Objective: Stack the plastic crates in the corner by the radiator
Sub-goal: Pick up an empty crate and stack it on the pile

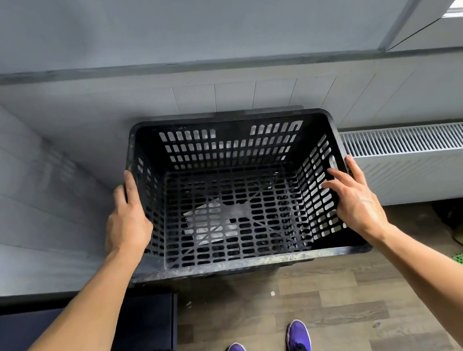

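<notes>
On the left, my left hand (pixel 125 218) holds the left rim of the black crate (pixel 236 263), thumb laid along the edge, its fingers hidden outside the wall. The crate sits in the corner, its back against the wall. My right hand (pixel 354 197) is loose, straight fingers spread against the inside of the right wall. The radiator (pixel 420 141) is just beside the crate.

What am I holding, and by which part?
A black crate: the left hand grips its left rim; the right hand only touches the right wall with straight fingers.
</notes>
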Tool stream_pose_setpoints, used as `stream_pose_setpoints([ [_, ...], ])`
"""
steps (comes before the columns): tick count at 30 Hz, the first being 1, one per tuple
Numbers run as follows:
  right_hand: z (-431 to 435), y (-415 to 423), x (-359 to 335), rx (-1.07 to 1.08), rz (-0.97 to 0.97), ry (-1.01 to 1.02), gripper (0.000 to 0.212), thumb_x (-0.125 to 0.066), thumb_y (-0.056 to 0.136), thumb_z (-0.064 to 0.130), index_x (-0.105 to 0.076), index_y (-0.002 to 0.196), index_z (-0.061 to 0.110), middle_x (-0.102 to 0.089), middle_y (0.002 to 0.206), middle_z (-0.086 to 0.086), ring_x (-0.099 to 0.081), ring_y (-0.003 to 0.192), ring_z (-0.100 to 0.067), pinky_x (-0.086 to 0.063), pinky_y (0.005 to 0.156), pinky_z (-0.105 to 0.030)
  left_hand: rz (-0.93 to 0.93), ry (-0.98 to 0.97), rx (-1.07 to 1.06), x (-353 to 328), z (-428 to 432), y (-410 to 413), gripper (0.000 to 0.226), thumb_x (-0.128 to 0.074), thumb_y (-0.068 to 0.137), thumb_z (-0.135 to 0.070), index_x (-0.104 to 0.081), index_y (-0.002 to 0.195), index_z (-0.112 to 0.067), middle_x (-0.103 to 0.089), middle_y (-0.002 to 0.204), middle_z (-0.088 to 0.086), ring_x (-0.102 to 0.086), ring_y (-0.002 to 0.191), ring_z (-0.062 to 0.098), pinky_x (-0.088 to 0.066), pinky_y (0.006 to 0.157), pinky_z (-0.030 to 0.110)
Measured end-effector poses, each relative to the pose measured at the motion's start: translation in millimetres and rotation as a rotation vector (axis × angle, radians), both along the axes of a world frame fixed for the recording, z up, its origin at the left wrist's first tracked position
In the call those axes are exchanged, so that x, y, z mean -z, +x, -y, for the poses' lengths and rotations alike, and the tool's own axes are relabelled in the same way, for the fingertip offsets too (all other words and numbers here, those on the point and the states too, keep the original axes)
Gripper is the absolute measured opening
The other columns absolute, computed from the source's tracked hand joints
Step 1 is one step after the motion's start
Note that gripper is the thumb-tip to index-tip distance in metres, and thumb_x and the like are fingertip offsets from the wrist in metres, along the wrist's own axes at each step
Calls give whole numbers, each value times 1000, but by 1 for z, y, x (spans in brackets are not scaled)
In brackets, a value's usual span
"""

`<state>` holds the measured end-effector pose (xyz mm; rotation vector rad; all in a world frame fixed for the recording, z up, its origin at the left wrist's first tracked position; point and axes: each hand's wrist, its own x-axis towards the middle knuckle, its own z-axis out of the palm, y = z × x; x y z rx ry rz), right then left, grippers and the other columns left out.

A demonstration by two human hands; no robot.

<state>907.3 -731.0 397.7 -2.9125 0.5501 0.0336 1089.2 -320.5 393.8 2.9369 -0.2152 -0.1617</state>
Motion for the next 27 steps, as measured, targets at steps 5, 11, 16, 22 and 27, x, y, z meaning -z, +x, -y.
stream_pose_setpoints([
  [5, 0, 1, 0, 8, 8, -6, 57, -66, 75, -12, -65, 124, 16, -45, 151, -3, 7, 152, -19, -48, 101, -54, 6, 20, 2, 1, 2, 4, 106, -64, 83, -1, 9, 155, -28, -24, 149, 13, -55, 64, 31, -56, 51, 42],
  [11, 1, -2, 3, -16, -6, -37, 54, -58, 79, -9, -65, 124, 19, -46, 150, -1, 11, 152, -20, -47, 101, -57, 2, 29, 19, -1, 3, -2, 91, -57, 91, -23, 7, 155, -18, -22, 152, 18, -57, 106, 43, -52, 79, 50],
  [16, 6, 3, -1, -128, -155, -130, 49, -55, 87, 30, -56, 136, 30, -37, 156, -5, 25, 146, -23, -1, 121, -56, -45, 65, 37, -2, -3, -34, 96, -53, 92, -46, 14, 154, -15, 14, 162, 18, -3, 148, 40, -27, 113, 55],
  [22, -8, -4, -10, -227, -359, -236, 62, -56, 85, 58, -44, 142, 37, -24, 161, -7, 13, 149, -39, 7, 117, -61, -80, 75, 46, -7, -4, -93, 90, -35, 95, -59, 17, 154, -16, 21, 159, 23, 17, 148, 36, 2, 120, 53],
  [27, -51, -28, -16, -288, -267, -17, 48, -48, 94, 48, -54, 137, 27, -50, 146, -4, -31, 142, -28, -24, 116, -48, -94, 23, 64, -24, 20, -140, 76, -30, 99, -52, 8, 156, -20, 11, 163, 17, 11, 150, 31, 3, 121, 50],
])
